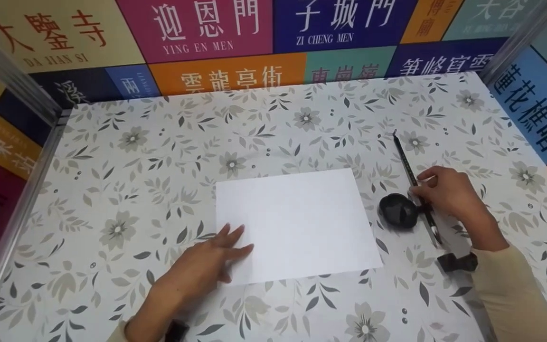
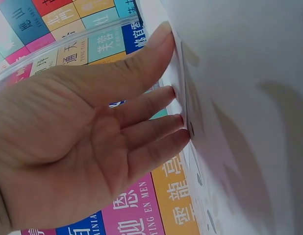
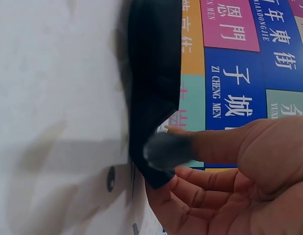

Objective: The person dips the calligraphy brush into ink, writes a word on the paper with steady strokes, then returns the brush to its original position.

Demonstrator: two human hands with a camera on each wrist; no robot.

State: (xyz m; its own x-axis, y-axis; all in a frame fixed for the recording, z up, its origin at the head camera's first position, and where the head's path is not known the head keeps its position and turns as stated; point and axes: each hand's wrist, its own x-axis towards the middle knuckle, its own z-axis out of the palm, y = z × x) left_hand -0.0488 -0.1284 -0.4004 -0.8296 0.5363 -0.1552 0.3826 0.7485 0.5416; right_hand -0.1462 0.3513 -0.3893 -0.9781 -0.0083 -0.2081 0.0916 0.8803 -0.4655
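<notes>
At the left, the person's bare left hand [image 1: 193, 270] rests with fingers spread, their tips on the lower left part of a blank white rectangular sheet of paper [image 1: 302, 223]; the sheet lies flat on a white tablecloth printed with grey leaves and flowers [image 1: 159, 142]; light, even pressure near that edge should hold it from sliding without creasing it; right of the sheet, just beside it, sits a shiny black rounded dish [image 1: 398, 211]; next comes a slim, black-shafted brush [image 1: 403, 156], its bristles towards the person; the right hand [image 1: 454, 192] pinches its shaft between thumb and fingers beside the dish; a firm but loose-wristed pinch seems best, lifting straight up so that neither dish is nudged nor bristles dragged over the cloth; whether the brush touches the dish, I cannot tell.
</notes>
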